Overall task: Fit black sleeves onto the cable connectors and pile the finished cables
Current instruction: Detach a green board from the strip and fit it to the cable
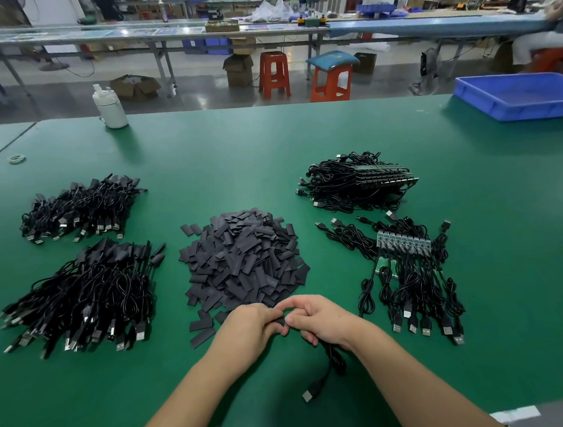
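Over the green desk (237, 150), a small black sleeve (282, 321) is pinched between the left hand (250, 329) and right hand (321, 322), the cable (333, 360) dangling below, whose connector could be missed or the sleeve dropped.

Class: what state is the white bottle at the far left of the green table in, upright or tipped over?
Upright. The white bottle stands on its base on the green table, its cap pointing up.
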The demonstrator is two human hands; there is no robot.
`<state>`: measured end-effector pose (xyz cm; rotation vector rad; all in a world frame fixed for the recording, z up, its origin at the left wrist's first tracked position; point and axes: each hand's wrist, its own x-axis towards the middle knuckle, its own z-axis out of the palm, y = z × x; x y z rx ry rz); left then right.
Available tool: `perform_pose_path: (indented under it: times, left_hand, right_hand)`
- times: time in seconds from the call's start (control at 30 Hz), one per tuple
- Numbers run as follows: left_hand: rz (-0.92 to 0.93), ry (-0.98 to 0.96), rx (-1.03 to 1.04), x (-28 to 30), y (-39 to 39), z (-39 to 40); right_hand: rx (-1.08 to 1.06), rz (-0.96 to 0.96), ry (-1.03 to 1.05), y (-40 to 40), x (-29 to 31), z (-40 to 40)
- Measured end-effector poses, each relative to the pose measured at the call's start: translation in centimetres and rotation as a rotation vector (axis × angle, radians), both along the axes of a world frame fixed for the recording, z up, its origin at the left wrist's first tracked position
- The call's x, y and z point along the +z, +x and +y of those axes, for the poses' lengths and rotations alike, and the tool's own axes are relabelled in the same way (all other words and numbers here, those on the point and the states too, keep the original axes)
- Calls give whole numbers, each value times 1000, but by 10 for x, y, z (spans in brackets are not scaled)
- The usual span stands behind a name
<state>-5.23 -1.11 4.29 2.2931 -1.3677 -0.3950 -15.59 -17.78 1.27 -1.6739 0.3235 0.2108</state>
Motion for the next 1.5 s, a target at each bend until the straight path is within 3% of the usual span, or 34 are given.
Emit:
perform_pose_path:
  times: [0.3,0.9,1.17,1.5]
  left_hand:
    - [9,-216,66,3,-1,-3]
    - [16,-112,-23,13,11,-9]
    - [59,-202,-10,14,9,-4]
    - [64,-151,-50,8,7,-1]
  right_hand:
    - [-101,59,96,1,10,4]
    - [-7,36,-87,-7,24,8]
    - [-65,-9,-12,-7,18,5]
    - [-1,5,-68,-8,21,8]
